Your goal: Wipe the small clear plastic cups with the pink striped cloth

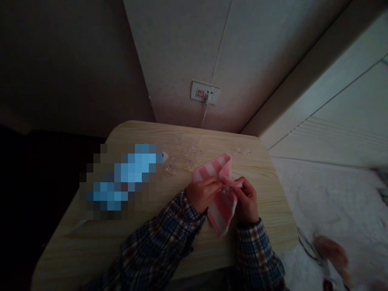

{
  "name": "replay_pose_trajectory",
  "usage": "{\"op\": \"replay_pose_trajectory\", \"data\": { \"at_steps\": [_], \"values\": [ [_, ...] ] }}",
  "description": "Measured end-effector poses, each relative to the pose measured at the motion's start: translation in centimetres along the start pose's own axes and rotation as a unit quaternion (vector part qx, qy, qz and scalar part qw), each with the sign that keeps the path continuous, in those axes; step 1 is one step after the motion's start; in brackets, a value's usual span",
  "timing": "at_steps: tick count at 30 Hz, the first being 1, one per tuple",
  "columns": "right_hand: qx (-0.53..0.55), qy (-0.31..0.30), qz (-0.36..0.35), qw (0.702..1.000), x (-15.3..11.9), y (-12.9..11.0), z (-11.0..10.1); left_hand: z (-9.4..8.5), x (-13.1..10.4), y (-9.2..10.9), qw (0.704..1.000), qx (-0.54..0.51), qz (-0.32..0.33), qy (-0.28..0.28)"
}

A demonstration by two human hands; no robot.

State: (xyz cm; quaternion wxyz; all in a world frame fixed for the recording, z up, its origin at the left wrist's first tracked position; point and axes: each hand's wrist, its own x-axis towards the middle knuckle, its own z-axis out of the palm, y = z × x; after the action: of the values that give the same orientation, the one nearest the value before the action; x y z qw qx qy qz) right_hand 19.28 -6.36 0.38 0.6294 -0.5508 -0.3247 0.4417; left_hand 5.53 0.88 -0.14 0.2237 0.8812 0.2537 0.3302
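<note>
A pink-and-white striped cloth [223, 212] is bunched up between my hands, just over the table. My left hand [201, 195] is closed, its fingertips pinched at a small clear piece [224, 188] that looks like plastic; its exact kind I cannot make out. With thumb and fingers together, my right hand [247, 199] grips a fold of the cloth beside that piece. Beyond the cloth, several similar see-through pieces [190, 163] lie loosely grouped on the wooden table [266, 178].
Some tiny white bits [242, 151] lie at the table's far right. On the left is a blurred-out device with a blue screen [133, 169]. A cable [204, 115] runs down from the wall socket [205, 92] behind the table. Blurred items [330, 250] are on the floor, lower right.
</note>
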Motion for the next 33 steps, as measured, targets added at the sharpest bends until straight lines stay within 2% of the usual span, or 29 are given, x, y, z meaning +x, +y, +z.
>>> {"op": "replay_pose_trajectory", "data": {
  "at_steps": [3, 9, 13, 16, 20, 25, 28, 33],
  "values": [
    [-0.013, -0.009, -0.01, 1.0, -0.1, -0.1, 0.2, 0.2, -0.2, -0.3, 1.0, 0.016, -0.004, -0.01],
    [-0.076, -0.066, -0.049, 0.994, -0.1, -0.6, 0.3, 0.9, -0.4, -0.6, 1.0, -0.003, -0.003, 0.01],
    [-0.056, -0.093, -0.079, 0.991, -0.2, -0.5, 0.1, 0.1, 0.1, -0.2, 0.998, -0.058, 0.003, 0.002],
    [-0.036, -0.112, -0.082, 0.99, -0.4, -0.3, -0.1, -0.6, 0.4, -0.1, 0.993, -0.117, 0.013, -0.026],
    [-0.046, -0.09, -0.076, 0.992, -0.4, -0.1, 0.1, -1.0, 0.5, 0.0, 0.99, -0.13, 0.013, -0.047],
    [-0.103, -0.03, -0.096, 0.99, -0.2, 0.2, 0.1, -0.9, 0.4, 0.1, 0.997, -0.072, -0.017, -0.028],
    [-0.129, 0.0, -0.11, 0.986, -0.2, 0.6, -0.2, -0.9, 0.4, 0.1, 0.997, -0.053, -0.038, -0.04],
    [-0.134, -0.006, -0.112, 0.985, -0.1, 0.6, -0.4, -1.0, 0.3, 0.2, 0.996, -0.038, -0.058, -0.048]
  ]
}}
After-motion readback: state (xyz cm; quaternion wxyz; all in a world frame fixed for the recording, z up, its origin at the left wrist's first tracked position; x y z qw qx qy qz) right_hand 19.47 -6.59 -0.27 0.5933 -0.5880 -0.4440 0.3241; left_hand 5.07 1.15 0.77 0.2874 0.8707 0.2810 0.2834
